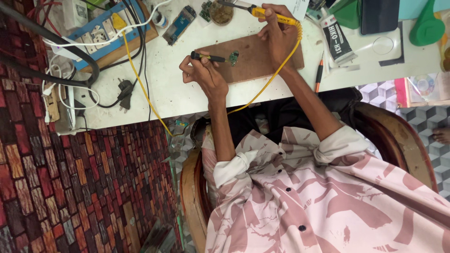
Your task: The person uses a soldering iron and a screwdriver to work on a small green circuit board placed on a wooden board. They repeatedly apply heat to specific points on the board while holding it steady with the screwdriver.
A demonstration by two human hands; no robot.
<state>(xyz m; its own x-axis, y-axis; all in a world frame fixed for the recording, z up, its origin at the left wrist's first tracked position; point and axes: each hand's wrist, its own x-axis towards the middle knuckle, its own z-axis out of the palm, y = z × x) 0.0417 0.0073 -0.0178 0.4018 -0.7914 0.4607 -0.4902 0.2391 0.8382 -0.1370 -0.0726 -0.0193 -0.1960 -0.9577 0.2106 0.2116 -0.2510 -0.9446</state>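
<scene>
My left hand [205, 71] grips a thin black tool [209, 57] whose tip holds a small green circuit board [233, 57] over a brown wooden board [262, 63] on the white table [168, 89]. My right hand [277, 32] holds a yellow-handled soldering iron [274, 17]. The iron's metal tip reaches left into a small round tin [221, 12] at the table's far edge. Its yellow cord [140, 84] loops off the front of the table.
A blue power strip [101, 35] with plugs and black and white cables sits at the left. Another circuit board [179, 23], a glue tube [335, 40], an orange pen [319, 75], a green bottle [426, 26] and a dark phone [379, 15] lie around. A brick-pattern surface [70, 197] is lower left.
</scene>
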